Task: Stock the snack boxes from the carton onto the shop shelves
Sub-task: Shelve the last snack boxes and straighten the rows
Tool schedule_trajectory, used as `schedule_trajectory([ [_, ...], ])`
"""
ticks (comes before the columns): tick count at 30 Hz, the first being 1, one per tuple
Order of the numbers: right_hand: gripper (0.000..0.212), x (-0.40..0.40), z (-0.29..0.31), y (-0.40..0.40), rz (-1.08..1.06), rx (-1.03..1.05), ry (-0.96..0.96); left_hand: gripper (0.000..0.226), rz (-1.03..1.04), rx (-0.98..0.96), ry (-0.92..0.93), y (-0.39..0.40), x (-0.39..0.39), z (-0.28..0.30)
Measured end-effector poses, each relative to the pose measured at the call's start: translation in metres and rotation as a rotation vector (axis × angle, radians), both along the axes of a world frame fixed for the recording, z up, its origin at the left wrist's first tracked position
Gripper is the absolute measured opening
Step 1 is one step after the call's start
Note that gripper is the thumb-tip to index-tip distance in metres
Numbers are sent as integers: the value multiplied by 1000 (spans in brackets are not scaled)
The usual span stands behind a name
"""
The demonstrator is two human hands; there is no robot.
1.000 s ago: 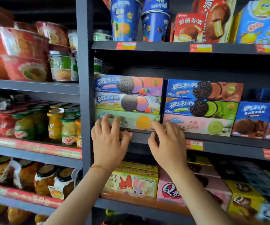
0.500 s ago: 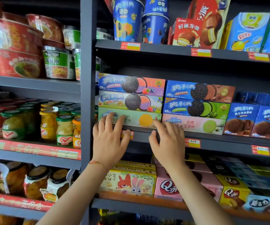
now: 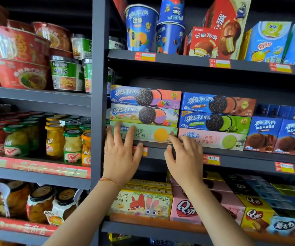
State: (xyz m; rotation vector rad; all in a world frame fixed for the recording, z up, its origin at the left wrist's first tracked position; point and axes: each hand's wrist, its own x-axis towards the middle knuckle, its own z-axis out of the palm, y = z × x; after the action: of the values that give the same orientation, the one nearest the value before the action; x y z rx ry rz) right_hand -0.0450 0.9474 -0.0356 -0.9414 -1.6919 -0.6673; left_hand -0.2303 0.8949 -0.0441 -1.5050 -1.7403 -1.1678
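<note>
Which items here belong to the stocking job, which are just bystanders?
In the job: left hand and right hand, fingers on the pale green cookie box; the two cookie boxes stacked above.
Bystanders: fruit jars, noodle bowls, blue snack cups.

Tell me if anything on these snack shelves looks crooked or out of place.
On the top shelf, the tall red pie box leans tilted against its neighbours. The cookie box stacks under the left hand and right hand look square.

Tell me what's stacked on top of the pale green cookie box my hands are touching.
Two more flat cookie boxes: a blue-and-green one, then a blue-and-orange one on top. Anything behind the pale green cookie box is hidden.
</note>
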Motion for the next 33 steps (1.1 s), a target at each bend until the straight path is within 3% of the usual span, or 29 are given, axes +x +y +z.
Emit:
schedule_trajectory([
  [11,34,-1,18,-3,19,49,-17,67,-7,42,-57,7,6,12],
  [16,58,-19,90,-1,22,114,-133,77,-101,114,-230,17,9,35],
  [21,92,-29,139,10,-29,-94,-385,82,-122,154,-411,20,14,44],
  [24,105,-26,146,17,-59,-156,-433,81,-135,170,-425,22,13,44],
  [33,92,-16,147,24,-16,-125,-429,77,-154,221,-388,22,15,44],
])
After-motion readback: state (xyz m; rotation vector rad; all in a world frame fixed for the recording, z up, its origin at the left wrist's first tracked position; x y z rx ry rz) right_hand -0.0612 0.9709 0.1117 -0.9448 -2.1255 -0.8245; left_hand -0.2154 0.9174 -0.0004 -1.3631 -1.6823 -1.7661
